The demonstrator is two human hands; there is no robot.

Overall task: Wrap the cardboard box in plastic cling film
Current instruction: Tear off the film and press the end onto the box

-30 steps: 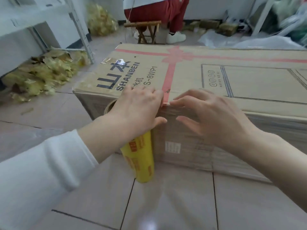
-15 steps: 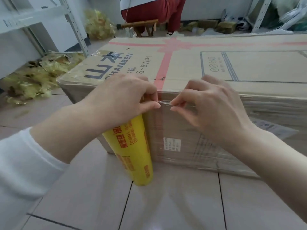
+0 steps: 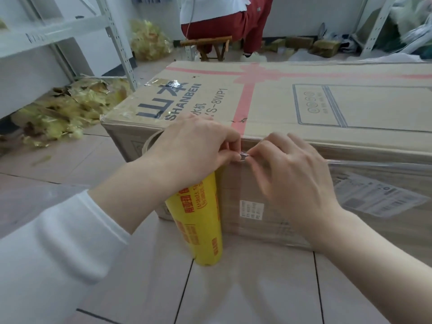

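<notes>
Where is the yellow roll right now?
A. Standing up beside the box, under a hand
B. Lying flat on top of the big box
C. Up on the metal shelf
A: the yellow roll stands nearly upright against the near side of the cardboard box, its top gripped by the left hand, while the right hand pinches the cling film.
</notes>
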